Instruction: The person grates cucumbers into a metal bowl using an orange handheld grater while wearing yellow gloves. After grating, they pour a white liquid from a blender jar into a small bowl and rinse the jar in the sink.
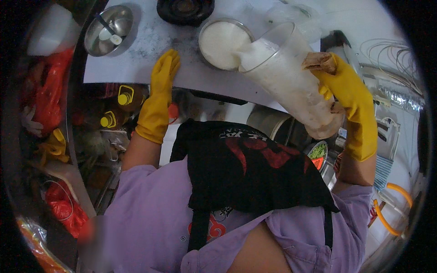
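Observation:
My right hand (342,82), in a yellow rubber glove, is closed around the brown-wrapped handle of a tall, cloudy clear pitcher (291,79). The pitcher tilts down to the left, its mouth at the right rim of a round metal bowl (203,55). A white substance (225,44) fills this bowl, and more white shows at the pitcher's mouth; whether it is flowing cannot be told. Also gloved in yellow, my left hand (165,73) rests at the table's near edge, fingers stretched out and close together, holding nothing.
A metal bowl (92,43) with a dark-handled utensil stands at the table's (116,73) far left. A black round burner-like object (185,9) sits at the back. Below are yellow-capped oil bottles (125,98). Red plastic bags (52,95) hang left; cables (396,57) run at right.

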`<state>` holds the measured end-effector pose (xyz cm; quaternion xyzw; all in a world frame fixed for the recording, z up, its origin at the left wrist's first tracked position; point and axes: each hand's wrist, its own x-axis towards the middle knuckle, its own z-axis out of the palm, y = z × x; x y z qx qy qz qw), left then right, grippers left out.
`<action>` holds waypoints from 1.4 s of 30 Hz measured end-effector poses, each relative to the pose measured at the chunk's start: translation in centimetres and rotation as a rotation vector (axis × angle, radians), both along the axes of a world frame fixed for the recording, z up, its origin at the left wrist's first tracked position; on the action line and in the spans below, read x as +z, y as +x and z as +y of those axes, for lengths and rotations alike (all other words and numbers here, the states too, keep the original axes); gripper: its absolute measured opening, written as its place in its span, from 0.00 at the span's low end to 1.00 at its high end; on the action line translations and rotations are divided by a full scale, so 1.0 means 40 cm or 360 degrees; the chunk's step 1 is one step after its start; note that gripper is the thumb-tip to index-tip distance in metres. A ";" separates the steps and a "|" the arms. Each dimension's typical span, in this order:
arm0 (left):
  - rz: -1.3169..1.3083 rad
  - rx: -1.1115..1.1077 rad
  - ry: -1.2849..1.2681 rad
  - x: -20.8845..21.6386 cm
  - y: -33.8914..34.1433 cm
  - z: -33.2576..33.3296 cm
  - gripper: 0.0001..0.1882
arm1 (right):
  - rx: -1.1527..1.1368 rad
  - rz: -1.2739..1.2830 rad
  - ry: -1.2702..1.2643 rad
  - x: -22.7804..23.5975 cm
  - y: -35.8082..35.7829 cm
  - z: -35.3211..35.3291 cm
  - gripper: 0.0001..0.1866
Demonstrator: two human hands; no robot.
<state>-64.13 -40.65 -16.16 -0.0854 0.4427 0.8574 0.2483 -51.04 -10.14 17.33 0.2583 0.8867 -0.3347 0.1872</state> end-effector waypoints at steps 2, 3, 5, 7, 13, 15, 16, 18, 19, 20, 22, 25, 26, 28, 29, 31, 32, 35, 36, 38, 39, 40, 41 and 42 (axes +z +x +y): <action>-0.0009 0.0014 -0.0017 0.002 -0.001 -0.003 0.21 | -0.0012 -0.0069 0.0085 0.012 -0.013 -0.005 0.16; -0.0015 0.0009 -0.0019 0.005 -0.001 0.000 0.21 | -0.0029 -0.0106 0.0134 0.018 -0.013 -0.008 0.17; 0.0013 -0.0004 -0.0009 0.012 0.000 0.002 0.21 | 0.0129 0.0107 0.0061 0.010 0.000 0.015 0.18; 0.0090 -0.0020 0.0011 0.026 -0.003 -0.003 0.21 | 0.0099 0.0162 -0.0003 0.020 0.008 0.026 0.17; 0.0136 0.0083 0.0116 0.072 -0.019 -0.022 0.20 | -0.0569 0.0396 -0.0319 0.033 0.153 0.069 0.17; 0.0250 0.0121 0.0072 0.094 -0.048 -0.034 0.22 | -0.0631 0.0551 -0.0340 0.035 0.201 0.057 0.18; 0.0317 0.0139 0.0049 0.109 -0.066 -0.037 0.23 | -0.0659 0.0652 -0.0359 0.029 0.223 0.054 0.19; 0.0609 0.0209 0.0110 0.161 -0.106 -0.036 0.23 | -0.0728 0.0918 -0.0390 0.004 0.247 0.028 0.22; 0.0630 0.0225 0.0063 0.207 -0.116 -0.005 0.24 | -0.0981 0.1038 -0.0531 -0.030 0.328 0.063 0.22; 0.0690 0.0262 0.0003 0.266 -0.122 0.017 0.24 | -0.0983 0.1107 -0.0517 -0.045 0.357 0.069 0.22; 0.0947 0.0256 -0.0240 0.338 -0.141 0.073 0.25 | -0.1007 0.1253 -0.0413 -0.046 0.384 0.055 0.23; 0.0945 0.0246 -0.0047 0.441 -0.138 0.195 0.23 | -0.1234 0.1535 -0.0547 -0.039 0.479 0.033 0.20; 0.0997 0.0167 0.0134 0.450 -0.136 0.241 0.23 | -0.1411 0.1683 -0.0662 -0.038 0.519 0.021 0.20; 0.1702 0.0007 -0.0504 0.484 -0.089 0.327 0.23 | -0.0955 0.1887 0.0293 -0.051 0.627 0.042 0.14; 0.1901 -0.0056 -0.0618 0.497 -0.056 0.370 0.23 | -0.0982 0.1705 0.0411 -0.030 0.699 0.042 0.11; 0.1671 -0.0224 -0.0181 0.527 0.016 0.448 0.23 | -0.1539 0.1586 -0.0203 0.029 0.821 0.014 0.06; 0.1551 -0.0325 -0.0014 0.550 0.071 0.512 0.23 | -0.1539 0.1643 0.0235 0.046 0.895 -0.017 0.06; 0.1803 -0.0675 -0.0009 0.642 0.318 0.647 0.24 | -0.1532 0.1696 0.1163 0.062 1.124 -0.097 0.08; 0.1626 -0.0823 0.0202 0.652 0.399 0.698 0.23 | -0.1645 0.1726 0.1329 0.059 1.208 -0.142 0.09; 0.1877 -0.1043 0.0168 0.716 0.652 0.774 0.23 | -0.2054 0.1954 0.1345 0.042 1.401 -0.230 0.08; 0.2033 -0.1142 0.0214 0.721 0.757 0.803 0.23 | -0.2274 0.2174 0.1264 0.020 1.509 -0.266 0.07; 0.2152 -0.1261 0.0279 0.713 0.865 0.843 0.23 | -0.2187 0.1837 0.1667 -0.004 1.633 -0.308 0.07; 0.1964 -0.1555 0.0459 0.724 0.988 0.868 0.26 | -0.2104 0.1486 0.2067 -0.025 1.741 -0.351 0.08; 0.1949 -0.1702 0.0590 0.710 1.101 0.887 0.25 | -0.1922 0.0883 0.2493 -0.067 1.850 -0.385 0.09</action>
